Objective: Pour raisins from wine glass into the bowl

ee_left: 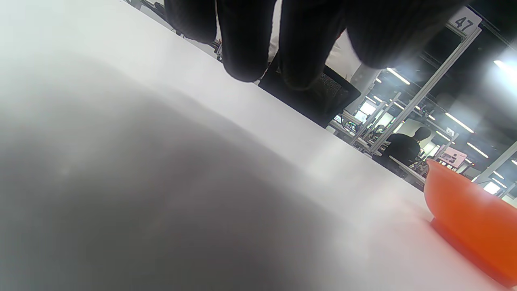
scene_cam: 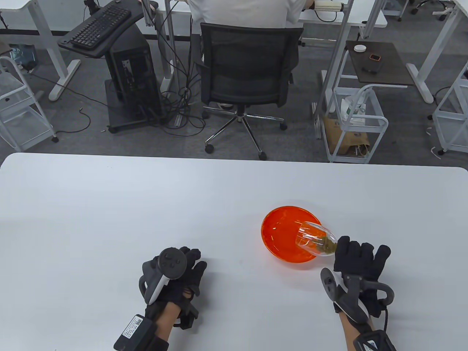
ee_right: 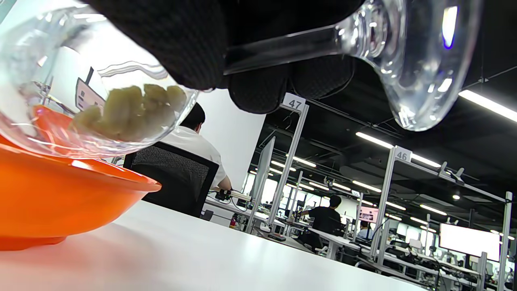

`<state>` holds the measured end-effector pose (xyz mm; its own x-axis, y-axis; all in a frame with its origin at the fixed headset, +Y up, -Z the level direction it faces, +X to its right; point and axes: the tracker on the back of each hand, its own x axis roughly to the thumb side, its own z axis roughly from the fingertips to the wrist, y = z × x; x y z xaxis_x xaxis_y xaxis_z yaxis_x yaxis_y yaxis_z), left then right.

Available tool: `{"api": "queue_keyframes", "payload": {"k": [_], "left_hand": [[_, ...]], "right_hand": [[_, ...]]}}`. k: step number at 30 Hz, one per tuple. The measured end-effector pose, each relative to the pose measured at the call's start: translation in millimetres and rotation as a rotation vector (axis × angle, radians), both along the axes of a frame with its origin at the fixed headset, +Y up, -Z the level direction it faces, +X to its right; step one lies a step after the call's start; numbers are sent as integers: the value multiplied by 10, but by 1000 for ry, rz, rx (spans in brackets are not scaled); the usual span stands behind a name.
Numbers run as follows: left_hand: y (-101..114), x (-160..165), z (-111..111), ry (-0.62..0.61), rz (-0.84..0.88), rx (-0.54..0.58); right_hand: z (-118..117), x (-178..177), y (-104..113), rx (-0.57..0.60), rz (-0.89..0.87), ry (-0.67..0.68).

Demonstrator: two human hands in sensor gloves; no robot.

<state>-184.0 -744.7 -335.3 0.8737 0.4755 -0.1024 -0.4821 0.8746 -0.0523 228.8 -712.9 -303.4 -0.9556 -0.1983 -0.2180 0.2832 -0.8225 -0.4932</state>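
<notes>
The right hand (scene_cam: 360, 261), nearest the camera at the 5 o'clock sector of the table view, has its fingers (ee_right: 258, 87) wrapped around the stem of the wine glass (scene_cam: 315, 239). The glass is tipped close to horizontal, its mouth over the orange bowl (scene_cam: 279, 234) and pointing toward 10 o'clock. The raisins (ee_right: 129, 111) sit in a heap in the lower side of the glass; none can be seen in the bowl. The glass is judged rigid, smooth and fragile, with a slender stem; the stem, close under the cup, is the likely best place to hold it, with moderate pressure. The raisins appear light and somewhat sticky, so they may release in a clump. The left hand (scene_cam: 172, 279) lies on the white surface (scene_cam: 109, 204) at 7 o'clock, fingers curled, holding nothing.
</notes>
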Motion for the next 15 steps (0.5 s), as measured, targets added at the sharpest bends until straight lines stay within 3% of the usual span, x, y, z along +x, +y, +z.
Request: {"api": "queue_keyframes", "payload": {"k": [15], "left_hand": [[-5,-11,-5,2,5,1]], "right_hand": [[19,-95,22,26,75,6]]}}
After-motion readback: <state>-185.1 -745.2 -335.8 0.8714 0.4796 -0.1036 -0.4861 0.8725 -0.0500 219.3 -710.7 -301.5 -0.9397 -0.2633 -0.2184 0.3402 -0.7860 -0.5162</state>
